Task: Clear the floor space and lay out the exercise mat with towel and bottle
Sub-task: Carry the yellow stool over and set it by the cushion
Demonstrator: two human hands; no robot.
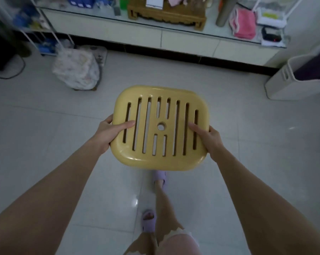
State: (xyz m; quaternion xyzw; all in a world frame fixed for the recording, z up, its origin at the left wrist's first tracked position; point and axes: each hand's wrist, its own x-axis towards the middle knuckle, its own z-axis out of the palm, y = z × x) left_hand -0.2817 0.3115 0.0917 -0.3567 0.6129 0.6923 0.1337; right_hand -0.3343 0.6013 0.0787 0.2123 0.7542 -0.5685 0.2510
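Observation:
A yellow plastic stool (161, 111) with a slotted seat and a round centre hole is held above the tiled floor, its legs hidden under the seat. My left hand (109, 134) grips its left edge, thumb on top. My right hand (209, 138) grips its right edge the same way. A pink towel (244, 23) lies on the low glass-topped cabinet (192, 39) at the back right, next to a tall grey bottle (226, 11). No exercise mat is in view.
A tied white plastic bag (76, 70) sits on the floor at back left, beside a wire rack (43, 32). A white bin (299, 78) stands at the right. A wooden stand (166, 13) rests on the cabinet. My slippered feet (160, 178) are below the stool.

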